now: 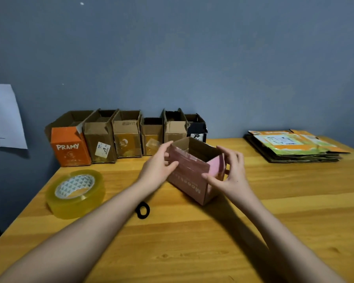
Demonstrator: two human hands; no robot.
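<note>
Fingers (165, 146) of left hand (157, 167) and right hand (232, 176) grip opposite ends of the open pink box (189, 181) between them.

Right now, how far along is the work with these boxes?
Done: six open boxes stand in a row by the wall. In hand: the left hand and right hand grip the pink box, open at the top. Left: the stack of flattened boxes at the right, probably still to be set up.
</note>
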